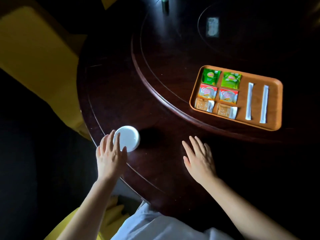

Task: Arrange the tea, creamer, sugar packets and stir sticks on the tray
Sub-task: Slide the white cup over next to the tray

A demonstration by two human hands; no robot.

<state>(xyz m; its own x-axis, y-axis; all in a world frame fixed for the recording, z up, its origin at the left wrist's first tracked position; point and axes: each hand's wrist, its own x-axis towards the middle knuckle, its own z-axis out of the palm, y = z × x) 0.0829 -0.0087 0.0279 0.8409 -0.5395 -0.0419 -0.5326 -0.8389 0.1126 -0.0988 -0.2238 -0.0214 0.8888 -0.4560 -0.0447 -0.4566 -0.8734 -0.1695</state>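
Observation:
A wooden tray (275, 104) lies on the dark round table at the right. In it, two green tea packets (210, 76) sit in the far row, two red creamer packets (207, 91) in the middle row and two tan sugar packets (203, 105) in the near row. Two white wrapped stir sticks (249, 101) lie lengthwise to their right. My left hand (110, 156) is flat with fingers spread, its fingertips at a white round lid or cup (127, 138). My right hand (199, 158) rests open on the table, well short of the tray.
The table (155, 104) has a raised inner turntable rim curving past the tray. A dark bottle (165, 4) and a small packet (212, 26) on a dark round plate stand at the far side. Yellow seats are at the left.

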